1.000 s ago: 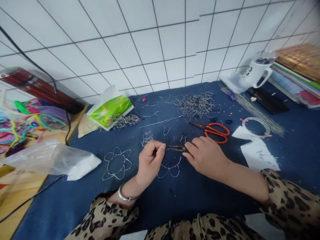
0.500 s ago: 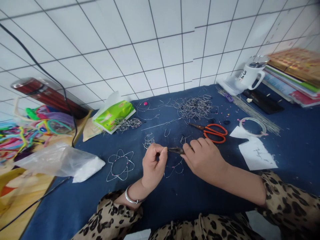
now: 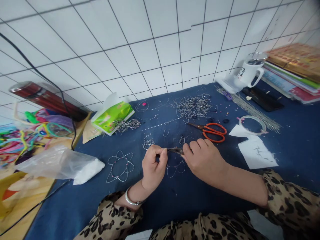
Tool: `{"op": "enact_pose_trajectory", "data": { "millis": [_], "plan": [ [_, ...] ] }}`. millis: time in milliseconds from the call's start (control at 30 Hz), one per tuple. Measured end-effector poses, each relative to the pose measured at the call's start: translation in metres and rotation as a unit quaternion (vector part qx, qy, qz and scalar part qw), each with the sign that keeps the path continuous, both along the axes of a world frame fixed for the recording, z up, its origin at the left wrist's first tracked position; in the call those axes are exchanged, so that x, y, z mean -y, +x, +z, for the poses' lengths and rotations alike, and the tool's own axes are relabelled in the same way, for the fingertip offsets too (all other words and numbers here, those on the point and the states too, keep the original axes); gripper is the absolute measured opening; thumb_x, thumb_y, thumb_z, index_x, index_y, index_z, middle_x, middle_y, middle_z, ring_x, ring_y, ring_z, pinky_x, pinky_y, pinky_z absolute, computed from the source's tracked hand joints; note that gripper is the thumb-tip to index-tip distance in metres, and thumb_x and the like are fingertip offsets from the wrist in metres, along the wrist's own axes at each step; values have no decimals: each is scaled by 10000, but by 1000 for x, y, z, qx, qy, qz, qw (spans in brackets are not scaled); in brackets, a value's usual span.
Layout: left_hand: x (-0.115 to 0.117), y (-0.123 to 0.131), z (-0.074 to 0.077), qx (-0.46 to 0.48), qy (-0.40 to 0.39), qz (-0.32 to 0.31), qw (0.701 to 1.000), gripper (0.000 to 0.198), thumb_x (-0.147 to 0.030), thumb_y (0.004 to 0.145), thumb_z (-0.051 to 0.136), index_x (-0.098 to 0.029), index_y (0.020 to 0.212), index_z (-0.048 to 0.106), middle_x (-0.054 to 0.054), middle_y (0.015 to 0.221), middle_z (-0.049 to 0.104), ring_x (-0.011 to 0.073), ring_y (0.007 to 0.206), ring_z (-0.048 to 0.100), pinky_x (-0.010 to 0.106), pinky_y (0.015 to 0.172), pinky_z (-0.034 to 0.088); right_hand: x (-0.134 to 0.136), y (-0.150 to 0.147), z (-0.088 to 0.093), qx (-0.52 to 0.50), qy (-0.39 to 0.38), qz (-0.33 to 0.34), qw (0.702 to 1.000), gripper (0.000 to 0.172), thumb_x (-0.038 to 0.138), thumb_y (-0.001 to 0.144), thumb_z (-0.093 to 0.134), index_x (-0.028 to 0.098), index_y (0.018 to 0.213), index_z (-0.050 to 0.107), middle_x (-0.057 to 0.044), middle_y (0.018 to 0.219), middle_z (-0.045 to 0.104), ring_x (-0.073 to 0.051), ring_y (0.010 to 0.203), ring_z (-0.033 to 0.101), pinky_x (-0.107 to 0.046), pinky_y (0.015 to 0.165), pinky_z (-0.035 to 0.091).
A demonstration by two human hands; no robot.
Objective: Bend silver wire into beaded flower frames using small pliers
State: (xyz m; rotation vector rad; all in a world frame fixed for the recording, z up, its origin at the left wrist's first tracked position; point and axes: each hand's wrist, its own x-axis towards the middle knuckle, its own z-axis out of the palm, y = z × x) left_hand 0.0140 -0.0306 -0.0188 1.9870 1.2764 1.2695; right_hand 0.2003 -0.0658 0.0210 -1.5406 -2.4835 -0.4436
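My left hand (image 3: 153, 165) is closed in a pinch, thumb against forefinger, on a thin wire right at the tip of the pliers (image 3: 176, 150). Those dark, narrow-nosed pliers are gripped in my right hand (image 3: 202, 158), whose fingers wrap the handles and hide most of them. Just below the jaws is a looped wire piece (image 3: 176, 167) with small pink beads; where it joins the pinched wire cannot be made out. To the left lies a flower-shaped wire ring (image 3: 120, 167) with beads. Orange-handled scissors (image 3: 214, 132) rest beyond my right hand.
Behind lies a tangled heap of wire pieces (image 3: 193, 106). A green packet (image 3: 113, 116) and a plastic bag (image 3: 62, 163) are at left, near a red thermos (image 3: 47, 100). At right are white paper (image 3: 258, 151), a wire coil (image 3: 252, 125), straight wires (image 3: 260, 111) and a mug (image 3: 251, 71).
Both hands keep nearly the same pose, the pliers' tip still at the left fingertips. The looped wire piece beneath has shifted slightly to the right. The camera view has tilted a little.
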Motion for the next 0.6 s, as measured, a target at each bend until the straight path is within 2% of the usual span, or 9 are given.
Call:
{"op": "enact_pose_trajectory", "data": {
  "millis": [367, 600],
  "plan": [
    [0, 0, 0, -6, -13, 11, 1000, 107, -194, 835, 527, -186, 732, 498, -11, 670, 463, 121, 628, 442, 270, 638, 395, 0, 1, -1, 5, 9, 11, 1000, 217, 193, 870, 413, 105, 972, 583, -74, 717, 521, -197, 686, 429, -346, 602, 239],
    [0, -1, 0, -9, -22, 11, 1000, 113, -218, 838, 531, -185, 732, 508, -10, 660, 466, 119, 617, 441, 264, 630, 397, -1, 1, -1, -15, -7, 8, 1000, 212, 231, 880, 415, 123, 930, 591, -72, 714, 529, -198, 694, 432, -344, 616, 245]
  ]
}}
